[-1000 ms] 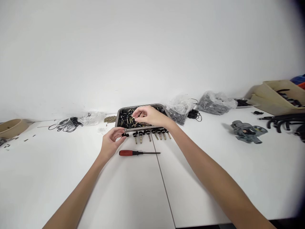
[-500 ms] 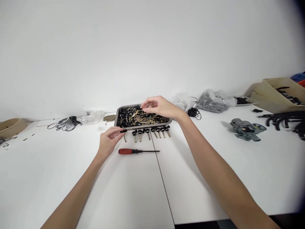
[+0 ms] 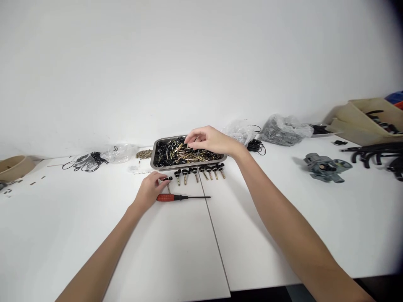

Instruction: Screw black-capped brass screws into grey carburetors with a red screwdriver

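Observation:
Between the thumb and fingers of my left hand [image 3: 151, 189] is a small black-topped part [image 3: 168, 179] with a thin metal stem, just above the handle of a red screwdriver [image 3: 166, 197]. My right hand [image 3: 206, 139] hovers over a metal tray [image 3: 153, 161] heaped with black and brass-coloured pieces; its fingers are bent towards the thumb, and what they hold, if anything, is too small to name. In front of the tray lies a row of several similar parts [image 3: 185, 176], black heads towards the tray and stems towards me.
Small brass pieces [image 3: 144, 154] and black cords [image 3: 90, 161] lie left of the tray. To the right are a plastic bag of dark parts [image 3: 281, 130], a grey metal assembly [image 3: 325, 167], black hoses [image 3: 374, 152] and a beige bin [image 3: 355, 121].
My left hand has moved slightly right and towards me with the black-topped part, away from the tray's edge. My right hand has hardly moved.

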`<state>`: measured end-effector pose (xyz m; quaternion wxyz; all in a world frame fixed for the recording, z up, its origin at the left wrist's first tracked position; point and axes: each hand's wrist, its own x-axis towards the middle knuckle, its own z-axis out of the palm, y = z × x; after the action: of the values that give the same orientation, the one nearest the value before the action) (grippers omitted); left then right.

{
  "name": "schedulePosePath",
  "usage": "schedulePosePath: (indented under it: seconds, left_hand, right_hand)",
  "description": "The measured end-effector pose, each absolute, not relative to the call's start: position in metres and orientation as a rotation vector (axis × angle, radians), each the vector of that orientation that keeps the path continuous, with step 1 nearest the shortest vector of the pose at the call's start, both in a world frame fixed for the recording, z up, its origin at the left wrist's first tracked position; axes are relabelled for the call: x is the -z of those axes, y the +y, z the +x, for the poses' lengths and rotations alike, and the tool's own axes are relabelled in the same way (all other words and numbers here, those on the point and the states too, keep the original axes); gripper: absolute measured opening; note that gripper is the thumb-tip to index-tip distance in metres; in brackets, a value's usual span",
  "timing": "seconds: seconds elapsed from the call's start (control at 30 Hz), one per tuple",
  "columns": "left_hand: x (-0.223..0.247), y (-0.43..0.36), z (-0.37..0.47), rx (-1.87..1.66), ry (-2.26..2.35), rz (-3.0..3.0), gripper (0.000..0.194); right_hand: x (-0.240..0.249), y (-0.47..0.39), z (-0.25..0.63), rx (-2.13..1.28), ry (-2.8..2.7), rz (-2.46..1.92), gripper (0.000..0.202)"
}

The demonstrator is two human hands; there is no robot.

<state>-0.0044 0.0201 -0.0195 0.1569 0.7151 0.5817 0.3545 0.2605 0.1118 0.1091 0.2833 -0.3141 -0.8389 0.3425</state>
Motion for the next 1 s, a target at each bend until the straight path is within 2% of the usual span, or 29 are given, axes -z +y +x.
schedulePosePath:
  seconds: [0.1,0.23,0.33,0.5,0.7,1.0]
  left_hand:
    - [0.014,0.018,-0.005,-0.964,1.693,2.114,0.027]
    - [0.005,0.01,-0.001,-0.921,1.692,2.208,0.016]
    - [0.002,0.008,0.0,-0.901,1.665,2.251,0.021]
    - [-0.002,0.008,-0.004,-0.854,1.659,2.277,0.016]
    - [-0.009,0.006,-0.006,-0.721,1.76,2.263,0.02]
    - [0.0,0.016,-0.016,-0.709,1.789,2.228,0.014]
  right_hand:
    - [-0.108,0.113,0.261,-0.911,-2.242,-0.836,0.018]
    - [-0.109,0.111,0.261,-0.908,-2.222,-0.827,0.018]
    - [-0.11,0.11,0.262,-0.907,-2.21,-0.83,0.02]
    - [-0.111,0.109,0.264,-0.901,-2.214,-0.841,0.019]
    - [-0.112,0.108,0.264,-0.91,-2.216,-0.851,0.018]
    - [-0.111,0.109,0.264,-0.93,-2.2,-0.855,0.016]
